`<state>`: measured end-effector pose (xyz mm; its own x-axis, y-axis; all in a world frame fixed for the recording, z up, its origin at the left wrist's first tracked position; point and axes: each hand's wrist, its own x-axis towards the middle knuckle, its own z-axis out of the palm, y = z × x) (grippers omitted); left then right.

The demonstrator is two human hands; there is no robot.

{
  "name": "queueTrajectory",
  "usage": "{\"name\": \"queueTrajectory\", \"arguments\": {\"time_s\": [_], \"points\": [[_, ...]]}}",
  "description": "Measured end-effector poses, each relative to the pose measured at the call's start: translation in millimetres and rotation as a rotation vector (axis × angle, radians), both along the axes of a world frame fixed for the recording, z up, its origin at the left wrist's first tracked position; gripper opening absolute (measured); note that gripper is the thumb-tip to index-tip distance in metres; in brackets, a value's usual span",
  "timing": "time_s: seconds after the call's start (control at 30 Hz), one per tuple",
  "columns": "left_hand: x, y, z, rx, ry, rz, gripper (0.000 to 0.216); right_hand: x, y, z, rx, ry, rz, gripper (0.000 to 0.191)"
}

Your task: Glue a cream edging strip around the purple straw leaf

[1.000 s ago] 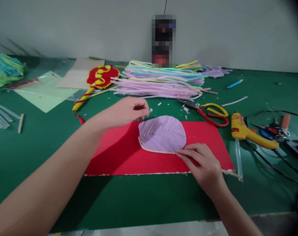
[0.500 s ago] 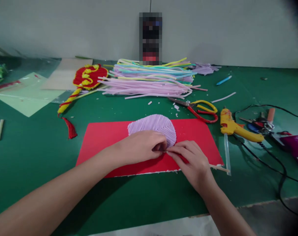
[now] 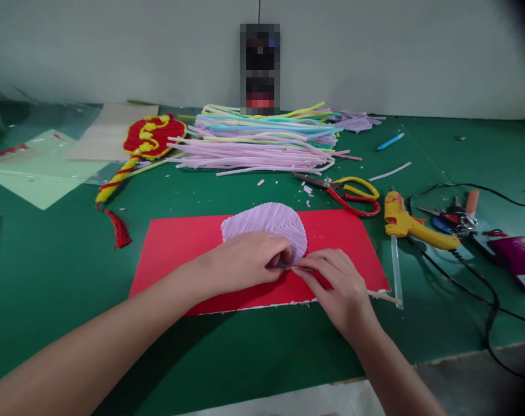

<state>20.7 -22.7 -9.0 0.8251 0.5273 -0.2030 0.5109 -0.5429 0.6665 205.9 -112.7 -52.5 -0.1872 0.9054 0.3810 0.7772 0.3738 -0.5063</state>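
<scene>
A rounded lavender panel (image 3: 266, 218), faced with rows of pipe cleaners, lies on a red board (image 3: 167, 254). My left hand (image 3: 253, 257) rests over its lower part, with fingers curled and closed at the panel's bottom edge. Right beside those fingertips, my right hand (image 3: 335, 280) is closed in a pinch at the same edge. What its fingertips hold is too small to make out. A thin pale stick (image 3: 383, 296) sticks out from behind my right hand, past the board's corner. My left hand hides much of the panel's lower side.
Pastel pipe cleaners (image 3: 262, 153) are heaped behind the board, near scissors (image 3: 344, 190). To the right are a yellow glue gun (image 3: 418, 225) with its cord, keys (image 3: 457, 219) and a blue pen (image 3: 390, 141). At left lies a red-and-yellow tasselled fan (image 3: 152, 137).
The whole view has shifted slightly, so the items appear a little further left. Both hands keep nearly the same pose at the panel's lower edge.
</scene>
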Motion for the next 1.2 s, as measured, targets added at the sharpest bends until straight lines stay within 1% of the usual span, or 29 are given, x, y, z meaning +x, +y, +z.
{"name": "queueTrajectory", "arguments": {"time_s": [0.2,0.3,0.4,0.47,0.53,0.63,0.73,0.9,1.1,1.2], "points": [[-1,1,-0.6,-0.011,-0.012,-0.018,0.007,-1,1,0.1,-0.02,-0.008,0.0,0.01],[-3,1,0.0,-0.018,-0.027,-0.02,0.007,0,-1,1.8,-0.01,-0.007,-0.026,0.011],[-6,3,1.5,-0.039,-0.057,-0.024,0.011,6,-6,3.5,0.012,-0.056,-0.058,0.011],[-7,3,2.8,-0.025,-0.109,-0.003,0.014,14,-12,3.1,0.029,-0.103,-0.077,0.012],[-7,4,4.0,0.018,-0.168,0.066,0.015,23,-17,1.5,0.036,-0.135,-0.093,0.013],[-6,4,5.9,0.099,-0.211,0.22,0.013,34,-21,-0.7,0.044,-0.147,-0.103,0.013],[-6,3,8.1,0.17,-0.236,0.319,0.013,35,-21,0.8,0.044,-0.149,-0.097,0.013],[-14,0,10.9,0.221,-0.265,0.43,0.013,17,-24,7.0,0.01,-0.134,-0.068,0.012],[-29,-5,4.6,0.246,-0.248,0.545,0.014,-17,-35,8.0,0.035,-0.044,-0.162,0.009],[-37,-5,-1.2,0.322,-0.211,0.637,0.017,-30,-40,6.4,0.035,0.012,-0.202,0.01]]}}
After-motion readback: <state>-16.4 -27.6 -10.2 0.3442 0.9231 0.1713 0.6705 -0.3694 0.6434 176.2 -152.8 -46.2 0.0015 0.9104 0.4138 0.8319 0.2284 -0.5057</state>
